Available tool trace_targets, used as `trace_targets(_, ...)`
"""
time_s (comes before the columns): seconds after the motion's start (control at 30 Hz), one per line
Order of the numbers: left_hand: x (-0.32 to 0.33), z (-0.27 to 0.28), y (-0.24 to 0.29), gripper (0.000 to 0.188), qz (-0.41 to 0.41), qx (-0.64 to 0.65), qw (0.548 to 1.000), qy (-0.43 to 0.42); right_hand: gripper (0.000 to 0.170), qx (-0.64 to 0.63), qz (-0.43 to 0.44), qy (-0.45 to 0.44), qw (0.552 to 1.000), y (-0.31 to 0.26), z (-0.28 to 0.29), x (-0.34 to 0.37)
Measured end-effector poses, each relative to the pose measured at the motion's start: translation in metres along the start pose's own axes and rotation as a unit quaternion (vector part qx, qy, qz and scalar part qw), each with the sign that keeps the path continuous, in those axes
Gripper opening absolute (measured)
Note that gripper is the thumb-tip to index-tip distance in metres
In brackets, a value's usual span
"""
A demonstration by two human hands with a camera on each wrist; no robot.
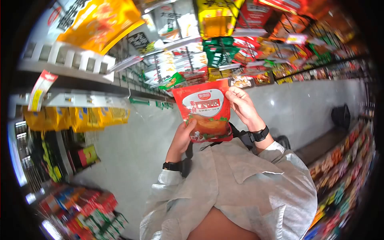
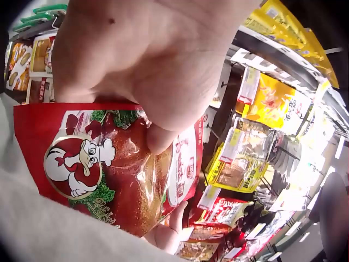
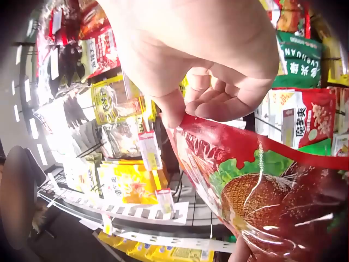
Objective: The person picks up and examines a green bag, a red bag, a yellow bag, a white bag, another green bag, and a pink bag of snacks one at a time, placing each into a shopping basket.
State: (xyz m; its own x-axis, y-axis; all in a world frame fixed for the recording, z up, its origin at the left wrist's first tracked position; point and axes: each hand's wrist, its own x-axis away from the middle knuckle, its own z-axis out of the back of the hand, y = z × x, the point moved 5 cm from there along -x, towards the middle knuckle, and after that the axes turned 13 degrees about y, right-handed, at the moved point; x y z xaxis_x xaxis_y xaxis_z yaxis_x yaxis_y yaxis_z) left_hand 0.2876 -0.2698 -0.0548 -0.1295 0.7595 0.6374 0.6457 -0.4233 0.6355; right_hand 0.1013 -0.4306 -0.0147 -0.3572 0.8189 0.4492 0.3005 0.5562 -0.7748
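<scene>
A red snack packet (image 1: pixel 206 122) with a white oval label and a picture of cooked meat is held upright in front of the body, its printed front towards the head camera. My left hand (image 1: pixel 181 138) grips its lower left edge, thumb across the front and the other fingers hidden behind. At the upper right corner my right hand (image 1: pixel 243 107) pinches the packet between thumb and curled fingers. The left wrist view shows a cartoon bird in a chef's hat on the packet (image 2: pixel 125 158). In the right wrist view the pinched corner lies right under the fingertips (image 3: pixel 215 103).
Hanging racks of bagged snacks (image 1: pixel 218 52) stand ahead. A large yellow bag (image 1: pixel 102 26) hangs close at the upper left, over a white shelf edge (image 1: pixel 66 56). Stacked red and green boxes (image 1: pixel 92 212) sit lower left, and another packed shelf (image 1: pixel 344 160) runs along the right.
</scene>
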Motion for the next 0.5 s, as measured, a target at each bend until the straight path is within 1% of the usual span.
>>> trace_targets(0.03,-0.001,0.0,0.002,0.038,0.024,-0.01,0.999,-0.029,0.007,-0.023,0.028,0.009,0.999,0.002,0.004,0.009)
trace_targets(0.13,0.008,-0.002,0.006,0.042,0.098,-0.066,0.986,-0.118,0.007,-0.08,0.055,0.112,0.989,0.012,0.006,0.05)
trace_targets(0.23,0.017,0.014,-0.014,0.045,0.2,-0.179,0.95,-0.162,0.006,-0.12,0.075,0.204,0.969,0.029,0.01,0.095)
trace_targets(0.27,0.015,0.021,-0.027,0.043,0.161,-0.214,0.943,-0.195,0.006,-0.121,0.084,0.236,0.961,0.039,0.018,0.108)
trace_targets(0.37,0.036,0.015,-0.032,0.041,0.154,-0.359,0.881,-0.267,0.006,-0.127,0.11,0.326,0.93,0.062,0.03,0.159)
trace_targets(0.47,0.04,0.012,-0.052,0.037,0.13,-0.346,0.871,-0.325,0.009,-0.129,0.142,0.391,0.9,0.073,0.042,0.203)
trace_targets(0.5,0.043,0.007,-0.056,0.036,0.116,-0.351,0.865,-0.339,0.014,-0.122,0.144,0.412,0.891,0.077,0.044,0.217)
